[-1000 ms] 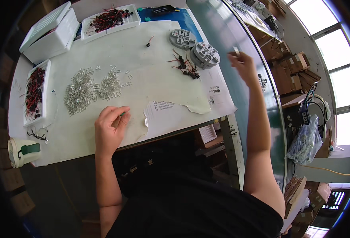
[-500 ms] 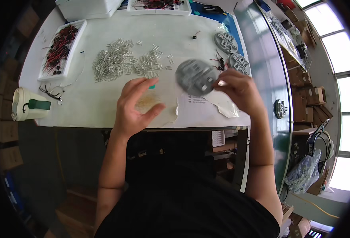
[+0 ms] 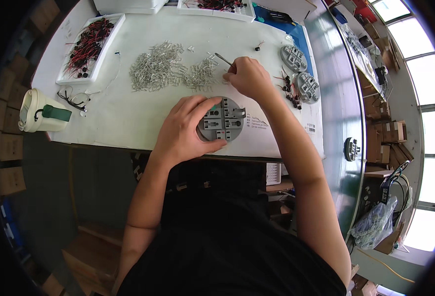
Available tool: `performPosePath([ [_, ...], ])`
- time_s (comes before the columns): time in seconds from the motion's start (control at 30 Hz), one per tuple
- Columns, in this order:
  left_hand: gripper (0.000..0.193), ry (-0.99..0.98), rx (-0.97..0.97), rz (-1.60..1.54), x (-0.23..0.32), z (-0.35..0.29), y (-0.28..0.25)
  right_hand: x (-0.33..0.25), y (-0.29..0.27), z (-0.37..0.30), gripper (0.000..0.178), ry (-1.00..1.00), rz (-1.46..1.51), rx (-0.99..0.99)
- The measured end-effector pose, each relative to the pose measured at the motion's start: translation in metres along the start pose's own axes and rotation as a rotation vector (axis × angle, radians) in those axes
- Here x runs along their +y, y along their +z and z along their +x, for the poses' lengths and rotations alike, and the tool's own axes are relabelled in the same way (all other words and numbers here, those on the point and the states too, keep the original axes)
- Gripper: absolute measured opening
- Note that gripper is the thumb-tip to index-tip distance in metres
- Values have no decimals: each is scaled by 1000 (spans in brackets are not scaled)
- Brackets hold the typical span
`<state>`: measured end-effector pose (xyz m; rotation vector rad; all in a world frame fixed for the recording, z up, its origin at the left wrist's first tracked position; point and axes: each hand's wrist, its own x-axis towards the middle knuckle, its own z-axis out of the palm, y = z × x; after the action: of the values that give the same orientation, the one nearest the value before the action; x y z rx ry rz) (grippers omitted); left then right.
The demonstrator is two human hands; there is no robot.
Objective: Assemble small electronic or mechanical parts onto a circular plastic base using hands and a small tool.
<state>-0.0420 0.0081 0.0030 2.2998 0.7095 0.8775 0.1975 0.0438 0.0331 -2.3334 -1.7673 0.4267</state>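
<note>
My left hand (image 3: 185,126) is closed around the left side of a round grey plastic disc (image 3: 222,120) with raised blocks and slots on its face. The disc lies on the white table sheet near the front edge. A metal clip-like piece stands up at its right side. Beyond it, my right hand (image 3: 249,78) is closed on a slim grey metal tool (image 3: 223,59), whose end sticks out to the upper left; the working tip is hidden. Small clear U-shaped pieces (image 3: 200,75) lie in a loose heap beside that hand, with a bigger heap (image 3: 155,68) to the left.
Two similar discs (image 3: 293,58) (image 3: 307,88) sit at the right, beside black parts with red wires (image 3: 291,92). White trays (image 3: 99,66) (image 3: 217,12) hold more wired parts. Glasses (image 3: 73,98) and a cream cup (image 3: 32,111) are at the left. Another disc (image 3: 351,149) rests on the right-hand ledge.
The disc has come down from my right hand onto the table, and my left hand has taken hold of it. My right hand has moved up and left, and now grips the slim tool.
</note>
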Motion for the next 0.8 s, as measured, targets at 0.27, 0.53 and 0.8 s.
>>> performPosePath([
  [0.27, 81, -33, -51, -113, -2, -1, -2, 4, 7, -4, 28, -105, -30, 38],
  [0.53, 76, -35, -48, -100, -2, -1, 1, 12, -31, -59, 23, -108, 453, -206],
  [0.8, 76, -30, -51, -107, -2, 0, 1, 7, -19, -58, 38, -94, 362, -140],
])
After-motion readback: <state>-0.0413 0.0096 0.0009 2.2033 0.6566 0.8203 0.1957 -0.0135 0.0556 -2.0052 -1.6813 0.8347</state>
